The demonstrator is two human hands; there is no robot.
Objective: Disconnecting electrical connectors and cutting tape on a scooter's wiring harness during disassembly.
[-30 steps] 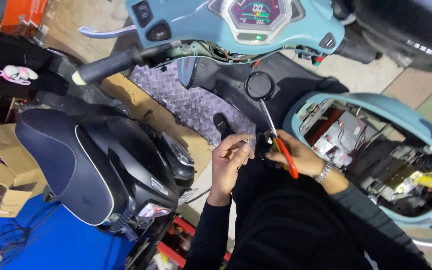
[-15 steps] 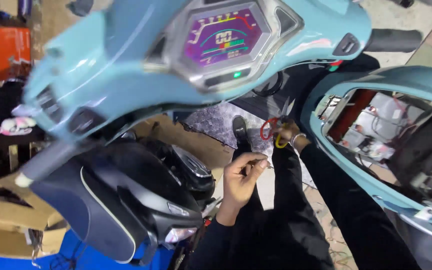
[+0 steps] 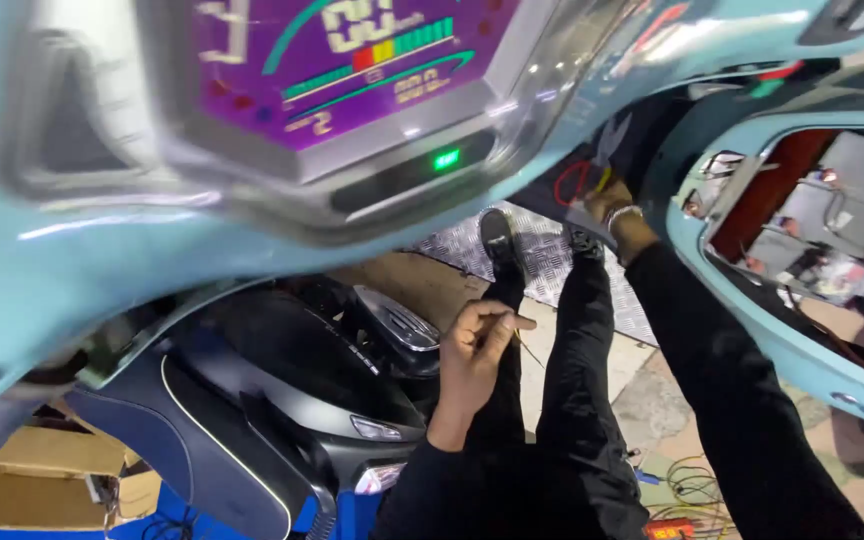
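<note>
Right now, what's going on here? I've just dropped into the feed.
A person in black sleeves and trousers stands over a light blue scooter, with its lit purple dashboard display filling the top of the view. The right hand, wearing a metal wristband, holds red-handled pliers up under the scooter's front panel. The left hand is lower, pinching something thin, possibly a wire; it is too small to tell. A black scooter stands beside it, and the blue scooter's open compartment shows on the right.

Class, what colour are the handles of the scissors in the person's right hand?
Red scissor handles, seen in the head view.
</note>
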